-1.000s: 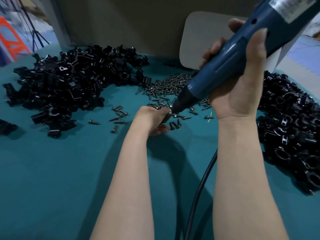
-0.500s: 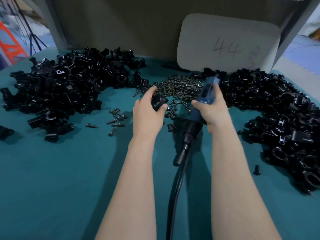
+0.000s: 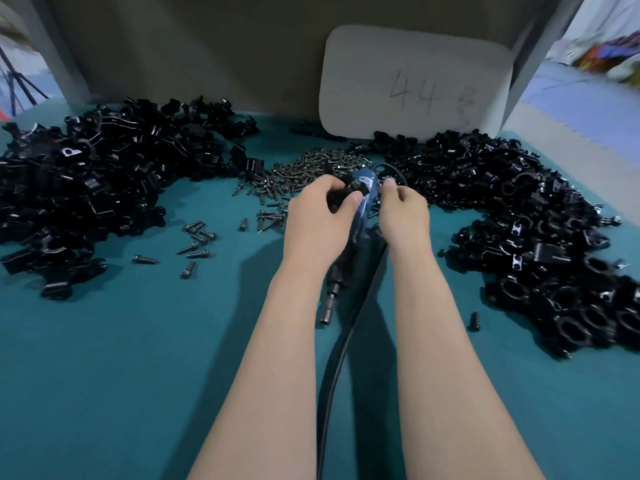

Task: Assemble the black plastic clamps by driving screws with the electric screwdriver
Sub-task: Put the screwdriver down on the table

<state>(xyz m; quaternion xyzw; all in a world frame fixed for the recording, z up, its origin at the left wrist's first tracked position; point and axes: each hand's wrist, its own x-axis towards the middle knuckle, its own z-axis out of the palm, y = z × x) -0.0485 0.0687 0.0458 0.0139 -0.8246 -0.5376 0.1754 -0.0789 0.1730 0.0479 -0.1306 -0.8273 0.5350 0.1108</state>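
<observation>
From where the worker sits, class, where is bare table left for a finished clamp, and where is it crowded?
Free: the near-left table in front of the left clamp pile and loose screws; a smaller strip in front of the right clamp pile. Crowded: the screw heap, screwdriver and cable mid-table.

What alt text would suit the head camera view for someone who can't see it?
A person's left hand grips a black clamp beside their right hand, with a blue electric screwdriver lying between them on a teal table. Heaps of clamps flank a screw pile.
</observation>
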